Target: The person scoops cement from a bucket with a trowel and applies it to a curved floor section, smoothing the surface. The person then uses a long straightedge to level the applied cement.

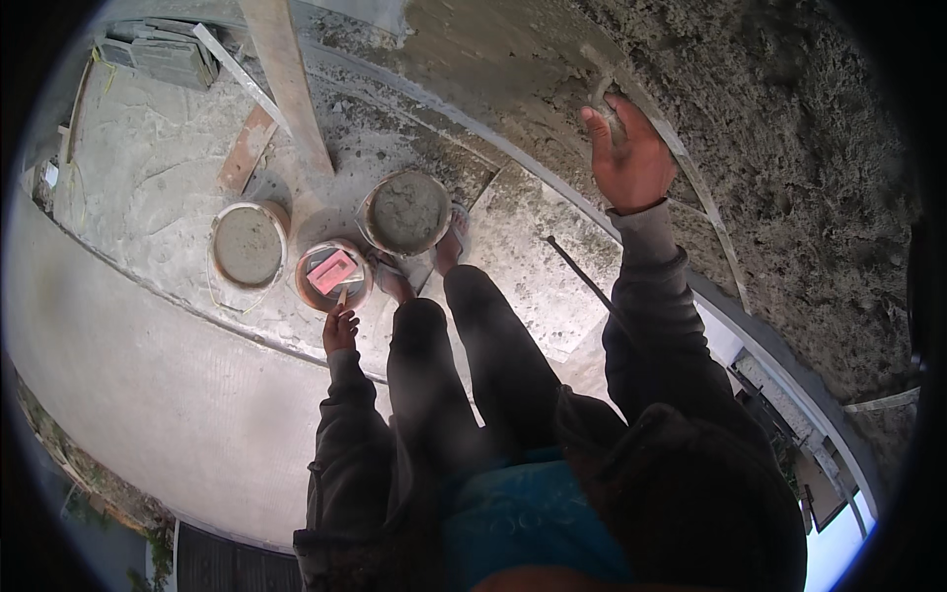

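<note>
High on the right, my right hand (pixel 631 163) is up against a plastered wall (pixel 691 202). Its thumb and fingers curve round a lump of wet grey mortar (pixel 614 123) at the wall's surface. My left hand (pixel 340 330) hangs low, fingers partly curled, over the near rim of a small bucket (pixel 307 295). A short wooden handle (pixel 343 295) lines up with its fingertips; I cannot tell whether they grip it. A pink hand float (pixel 331 271) lies in that bucket. Beside my feet stands a mortar-filled bucket (pixel 407 211).
Another full mortar bucket (pixel 248 246) stands further left. A wooden plank (pixel 286 84) leans near a pale straight strip (pixel 240 79) and a short board (pixel 248 148). Grey slabs (pixel 163 51) are stacked at the far left. Mortar spatters the concrete floor (pixel 138 187). A thin dark rod (pixel 582 276) shows beside my right sleeve.
</note>
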Demonstrator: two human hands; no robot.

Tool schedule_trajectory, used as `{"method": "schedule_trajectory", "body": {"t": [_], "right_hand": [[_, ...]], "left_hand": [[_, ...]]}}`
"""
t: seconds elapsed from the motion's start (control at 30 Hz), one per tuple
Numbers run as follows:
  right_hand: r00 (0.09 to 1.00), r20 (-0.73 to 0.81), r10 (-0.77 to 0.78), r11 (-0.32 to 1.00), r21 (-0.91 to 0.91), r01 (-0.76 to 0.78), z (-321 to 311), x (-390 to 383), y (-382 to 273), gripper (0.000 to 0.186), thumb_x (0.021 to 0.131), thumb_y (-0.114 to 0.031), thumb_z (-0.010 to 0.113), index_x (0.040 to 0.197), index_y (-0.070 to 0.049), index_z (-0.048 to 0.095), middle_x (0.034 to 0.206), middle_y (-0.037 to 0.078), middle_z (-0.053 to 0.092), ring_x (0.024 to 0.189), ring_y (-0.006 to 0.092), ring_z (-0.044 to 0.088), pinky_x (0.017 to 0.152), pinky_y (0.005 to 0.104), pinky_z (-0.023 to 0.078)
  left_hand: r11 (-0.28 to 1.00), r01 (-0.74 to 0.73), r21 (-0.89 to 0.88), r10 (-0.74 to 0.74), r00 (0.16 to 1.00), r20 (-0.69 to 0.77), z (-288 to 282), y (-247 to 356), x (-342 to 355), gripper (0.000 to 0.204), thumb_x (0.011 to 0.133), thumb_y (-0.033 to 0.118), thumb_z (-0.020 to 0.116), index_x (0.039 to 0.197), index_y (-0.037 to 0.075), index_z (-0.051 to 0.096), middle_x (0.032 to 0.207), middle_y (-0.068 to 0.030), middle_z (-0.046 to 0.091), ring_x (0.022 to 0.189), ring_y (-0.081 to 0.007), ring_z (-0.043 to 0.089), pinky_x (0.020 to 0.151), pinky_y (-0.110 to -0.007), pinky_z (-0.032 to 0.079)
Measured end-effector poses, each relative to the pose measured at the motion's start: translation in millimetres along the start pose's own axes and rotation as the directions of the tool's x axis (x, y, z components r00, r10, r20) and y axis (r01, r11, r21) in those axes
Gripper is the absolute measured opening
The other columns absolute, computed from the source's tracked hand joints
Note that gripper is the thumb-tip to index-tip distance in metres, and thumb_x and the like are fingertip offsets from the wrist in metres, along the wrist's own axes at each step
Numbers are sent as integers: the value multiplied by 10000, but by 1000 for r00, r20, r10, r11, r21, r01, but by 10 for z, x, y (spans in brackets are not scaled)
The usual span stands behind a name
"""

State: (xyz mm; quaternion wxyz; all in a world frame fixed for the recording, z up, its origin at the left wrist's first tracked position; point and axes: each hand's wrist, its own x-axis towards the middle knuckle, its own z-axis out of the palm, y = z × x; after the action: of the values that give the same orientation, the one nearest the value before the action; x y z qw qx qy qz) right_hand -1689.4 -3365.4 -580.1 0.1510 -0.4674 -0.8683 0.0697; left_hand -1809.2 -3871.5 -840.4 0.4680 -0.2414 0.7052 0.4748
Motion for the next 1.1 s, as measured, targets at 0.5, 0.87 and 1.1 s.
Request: {"method": "schedule_trajectory", "body": {"t": [0.5,0.87,1.1], "right_hand": [[924,376,-74,950,308,-49,1558,-2199,73,331,884,-240,660,1078,14,576,951,151,603,856,315,648,742,387,519],[446,883,-143,856,-115,503,4018,-2472,-193,226,905,-228,549,1068,-95,631,1007,155,676,908,318,690,739,459,548],[262,962,-74,995,56,77,3610,-2748,381,459,902,-395,546,1250,-99,593,1139,172,655,1060,332,627,897,432,498]], "left_hand": [[986,-159,51,147,971,190,-4,-174,700,321,965,123,489,1274,47,533,1044,-86,646,833,-142,631,698,-260,491],[720,-395,570,383,912,148,1034,-305,2364,545,848,244,636,1323,19,491,1150,-199,644,1065,-319,627,906,-380,489],[588,-307,748,278,946,170,1254,-435,2360,486,824,194,545,1308,170,570,1070,-196,670,1004,-364,641,884,-437,494]]}}
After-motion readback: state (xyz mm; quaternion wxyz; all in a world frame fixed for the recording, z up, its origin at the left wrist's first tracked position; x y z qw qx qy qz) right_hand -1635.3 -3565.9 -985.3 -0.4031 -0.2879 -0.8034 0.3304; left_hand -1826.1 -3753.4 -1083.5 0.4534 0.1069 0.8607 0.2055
